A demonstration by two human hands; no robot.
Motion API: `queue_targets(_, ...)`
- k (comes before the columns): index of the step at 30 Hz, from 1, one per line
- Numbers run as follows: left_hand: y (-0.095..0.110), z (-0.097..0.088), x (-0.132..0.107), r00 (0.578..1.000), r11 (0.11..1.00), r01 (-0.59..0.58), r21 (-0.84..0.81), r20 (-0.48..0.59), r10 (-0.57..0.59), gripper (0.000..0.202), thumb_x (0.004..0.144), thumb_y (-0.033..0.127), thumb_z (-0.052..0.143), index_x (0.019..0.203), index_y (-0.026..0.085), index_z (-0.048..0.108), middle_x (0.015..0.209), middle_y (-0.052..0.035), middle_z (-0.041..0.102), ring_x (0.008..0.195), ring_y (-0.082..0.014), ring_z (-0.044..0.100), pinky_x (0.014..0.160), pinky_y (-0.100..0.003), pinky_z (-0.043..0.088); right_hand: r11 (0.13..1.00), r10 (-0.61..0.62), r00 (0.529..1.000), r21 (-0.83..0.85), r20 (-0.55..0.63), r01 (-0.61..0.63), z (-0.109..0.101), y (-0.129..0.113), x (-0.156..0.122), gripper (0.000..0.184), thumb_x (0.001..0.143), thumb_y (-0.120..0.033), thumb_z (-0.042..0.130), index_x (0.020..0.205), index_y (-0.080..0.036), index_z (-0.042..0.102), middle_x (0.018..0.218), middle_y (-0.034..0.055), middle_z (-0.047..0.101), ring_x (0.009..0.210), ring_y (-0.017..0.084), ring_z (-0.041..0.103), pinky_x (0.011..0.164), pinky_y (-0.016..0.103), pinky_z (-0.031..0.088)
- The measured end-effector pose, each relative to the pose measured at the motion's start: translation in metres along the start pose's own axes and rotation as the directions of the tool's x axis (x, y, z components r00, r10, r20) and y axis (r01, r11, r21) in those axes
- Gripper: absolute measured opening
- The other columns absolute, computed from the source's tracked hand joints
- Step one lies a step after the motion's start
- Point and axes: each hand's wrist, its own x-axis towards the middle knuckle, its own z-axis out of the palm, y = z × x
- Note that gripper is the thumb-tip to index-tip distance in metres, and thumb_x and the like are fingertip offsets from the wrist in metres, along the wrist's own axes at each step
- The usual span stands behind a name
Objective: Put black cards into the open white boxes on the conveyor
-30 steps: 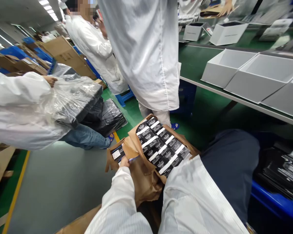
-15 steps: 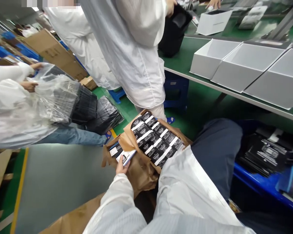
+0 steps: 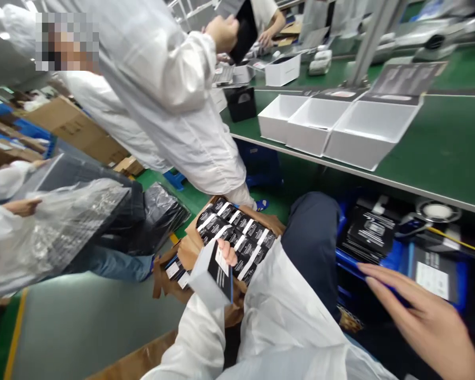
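2 hands are in view, both the wearer's own. The left hand (image 3: 226, 252) is closed round a small box (image 3: 212, 278), white on 1 face and black on another with a blue edge. Only the fingertips show over its top, the rest of the hand being hidden behind it. The box is held tilted, just above the brown paper wrapping (image 3: 188, 250) and beside the rows of black packs (image 3: 237, 237) with white labels that stand in that wrapping.

The right hand (image 3: 423, 319) is empty and spread flat, fingers stretched toward the left, in front of a blue bin (image 3: 396, 256) (it seems to hover rather than touch, though the angle is poor). Black booklets (image 3: 370, 232) lie in the bin. Between the 2 hands is the wearer's knee (image 3: 312, 237) in dark cloth.

Above, 3 white trays (image 3: 320, 124) sit side by side on the green bench (image 3: 451, 153). A co-worker (image 3: 174, 95) in a white coat stands beyond the packs. At the left, another person's hand (image 3: 24, 207) holds a clear plastic bag (image 3: 63, 227).
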Motion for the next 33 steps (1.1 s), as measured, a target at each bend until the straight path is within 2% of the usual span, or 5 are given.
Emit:
queue_targets(5, -0.009, 0.101, 0.004, 0.913, 0.995, 0.010, 0.101, 0.404, -0.050, 0.078, 0.026, 0.097, 0.058, 0.042, 0.026, 0.031, 0.034, 0.0060, 0.018, 0.035, -0.0158, 0.041, 0.044, -0.038, 0.046, 0.617, 0.175, 0.793, 0.563, 0.584, -0.550, 0.031, -0.066, 0.000, 0.056, 0.080, -0.065, 0.069, 0.118, -0.023, 0.068, 0.111, 0.0146, 0.070, 0.096, 0.028, 0.069, 0.084, 0.043, 0.056)
queue_targets(12, -0.004, 0.208, -0.034, 0.308, 0.992, -0.063, 0.113, 0.947, -0.089, 0.063, 0.024, 0.066, 0.088, 0.034, 0.025, 0.042, 0.034, 0.0022, 0.038, 0.048, -0.0255, 0.063, 0.067, -0.049, 0.057, 0.116, -0.048, 0.699, 0.699, 0.714, -0.706, 0.035, -0.069, 0.000, 0.058, 0.063, -0.057, 0.085, 0.100, -0.014, 0.071, 0.086, 0.0062, 0.072, 0.076, 0.017, 0.069, 0.075, 0.026, 0.054)
queue_targets(20, -0.004, 0.292, -0.080, 0.403, 0.966, 0.020, 0.259, 0.882, -0.245, 0.087, 0.037, 0.046, 0.096, 0.118, 0.033, 0.068, 0.135, -0.0082, 0.061, 0.131, -0.0399, 0.050, 0.105, -0.051, 0.045, 0.180, 0.239, 0.949, 0.951, 0.206, -0.251, -0.004, -0.037, -0.007, 0.061, 0.061, -0.045, 0.088, 0.109, -0.016, 0.065, 0.097, 0.0091, 0.073, 0.096, 0.027, 0.069, 0.087, 0.039, 0.055)
queue_targets(29, -0.075, 0.271, -0.159, 0.634, 0.936, 0.140, 0.324, 0.697, -0.336, 0.070, 0.066, 0.055, 0.080, 0.125, 0.024, 0.062, 0.127, -0.0098, 0.066, 0.125, -0.0323, 0.056, 0.107, -0.043, 0.045, 0.568, 0.403, 0.877, 0.823, -0.261, -0.016, -0.001, -0.007, -0.011, 0.065, 0.073, -0.043, 0.083, 0.128, -0.024, 0.053, 0.123, 0.0097, 0.065, 0.116, 0.027, 0.060, 0.106, 0.043, 0.044)
queue_targets(33, -0.062, 0.268, -0.142, 0.558, 0.886, -0.036, 0.462, 0.745, -0.366, 0.057, 0.063, 0.043, 0.083, 0.113, 0.022, 0.066, 0.112, -0.0080, 0.072, 0.109, -0.0301, 0.065, 0.095, -0.038, 0.051, 0.795, 0.387, 0.898, 0.568, -0.208, -0.211, -0.040, 0.018, -0.041, 0.082, 0.069, -0.050, 0.085, 0.138, -0.024, 0.048, 0.139, 0.0137, 0.054, 0.128, 0.032, 0.051, 0.109, 0.051, 0.038)
